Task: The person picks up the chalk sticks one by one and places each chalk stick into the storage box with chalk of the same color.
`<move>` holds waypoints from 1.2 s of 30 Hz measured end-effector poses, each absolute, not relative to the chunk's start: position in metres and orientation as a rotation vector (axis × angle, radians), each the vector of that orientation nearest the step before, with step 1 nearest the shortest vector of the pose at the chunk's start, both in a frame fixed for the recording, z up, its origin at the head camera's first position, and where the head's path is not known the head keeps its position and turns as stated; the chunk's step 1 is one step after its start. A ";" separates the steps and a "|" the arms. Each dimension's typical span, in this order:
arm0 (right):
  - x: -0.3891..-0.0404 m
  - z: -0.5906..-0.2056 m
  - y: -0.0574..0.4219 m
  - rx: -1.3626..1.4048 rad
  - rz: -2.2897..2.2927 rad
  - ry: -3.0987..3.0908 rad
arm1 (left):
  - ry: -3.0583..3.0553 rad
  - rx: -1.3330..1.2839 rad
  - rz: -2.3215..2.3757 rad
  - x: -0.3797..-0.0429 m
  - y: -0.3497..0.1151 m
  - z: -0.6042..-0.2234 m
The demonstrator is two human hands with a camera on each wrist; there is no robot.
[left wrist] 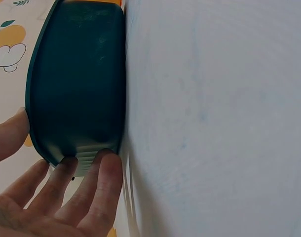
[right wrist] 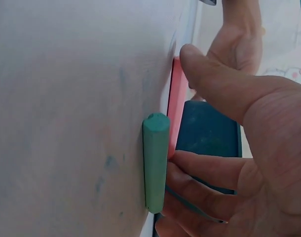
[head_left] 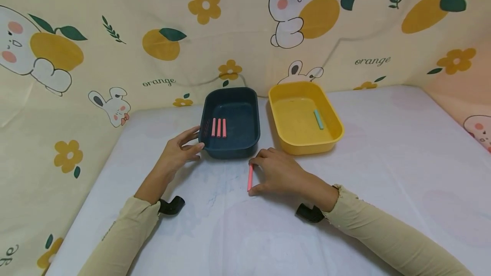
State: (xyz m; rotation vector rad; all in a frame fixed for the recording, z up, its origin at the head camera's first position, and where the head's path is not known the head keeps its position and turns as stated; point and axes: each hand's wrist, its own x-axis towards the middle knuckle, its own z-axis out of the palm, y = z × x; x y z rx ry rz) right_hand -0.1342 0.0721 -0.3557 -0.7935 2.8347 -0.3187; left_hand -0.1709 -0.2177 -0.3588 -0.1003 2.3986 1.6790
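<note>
My right hand (head_left: 281,173) pinches a pink chalk stick (head_left: 250,177) lengthwise, thumb at its near end and fingertips at its far end, low over the table. Beside it in the right wrist view lies a green chalk stick (right wrist: 156,163), which the hand hides from the head view. My left hand (head_left: 175,154) holds the near left corner of a dark blue box (head_left: 241,125), thumb at the rim and fingers against the side wall (left wrist: 86,158). Several pink chalk sticks (head_left: 219,127) lie side by side in that box.
To the right of the dark blue box stands a yellow box (head_left: 295,118) with one green chalk stick (head_left: 319,119) inside. A white cloth (head_left: 383,161) with faint blue smudges covers the table. A patterned curtain (head_left: 126,63) hangs behind the boxes.
</note>
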 end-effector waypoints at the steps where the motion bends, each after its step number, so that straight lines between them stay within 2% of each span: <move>1: -0.134 -0.356 0.072 -0.800 -0.322 2.836 | 2.399 -0.099 1.676 -0.170 -0.218 -0.359; 20: -0.133 -0.350 0.069 -0.783 -0.444 2.773 | 2.397 -0.095 1.677 -0.169 -0.219 -0.362; 36: -0.135 -0.313 0.071 -0.900 -0.471 2.772 | 2.402 -0.070 1.691 -0.171 -0.219 -0.360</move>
